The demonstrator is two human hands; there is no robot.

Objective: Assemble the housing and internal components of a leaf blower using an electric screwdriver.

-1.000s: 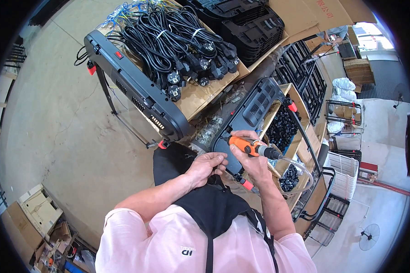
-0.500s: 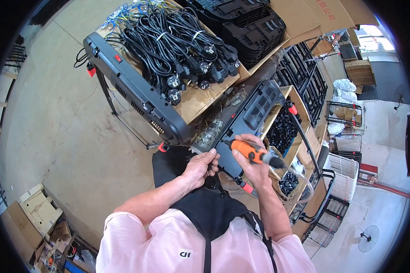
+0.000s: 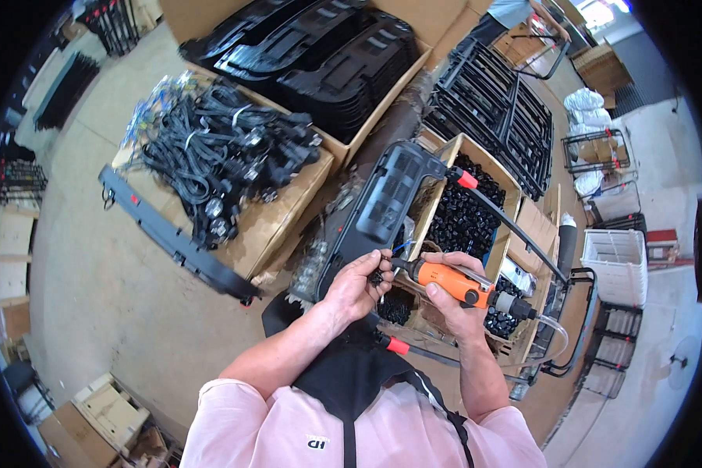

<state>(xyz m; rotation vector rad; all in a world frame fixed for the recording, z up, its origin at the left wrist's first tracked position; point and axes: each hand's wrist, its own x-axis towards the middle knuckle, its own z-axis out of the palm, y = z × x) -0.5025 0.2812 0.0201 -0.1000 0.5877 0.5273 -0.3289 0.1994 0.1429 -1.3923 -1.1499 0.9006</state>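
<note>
My right hand (image 3: 460,300) is wrapped round an orange power screwdriver (image 3: 448,282) with a clear hose at its rear. Its dark tip points left and meets the fingertips of my left hand (image 3: 359,287). Those fingers are pinched together, with small dark parts in them too small to name. Just beyond both hands lies a black panel (image 3: 347,234) with a vented raised housing, tilted. Black tube legs with red caps (image 3: 466,179) run alongside it. A second long dark unit (image 3: 171,234) leans by the carton at left.
Black power cords with plugs (image 3: 210,148) are heaped on a carton. Behind them a big carton holds stacked black covers (image 3: 312,62). Wooden bins of small black parts (image 3: 468,210) stand at right, near black frames (image 3: 491,109). A co-worker (image 3: 515,19) handles a frame at far right.
The view has turned, so the cords and second unit sit farther left. The screwdriver tip has come closer to my left fingers. A co-worker now shows at the top right.
</note>
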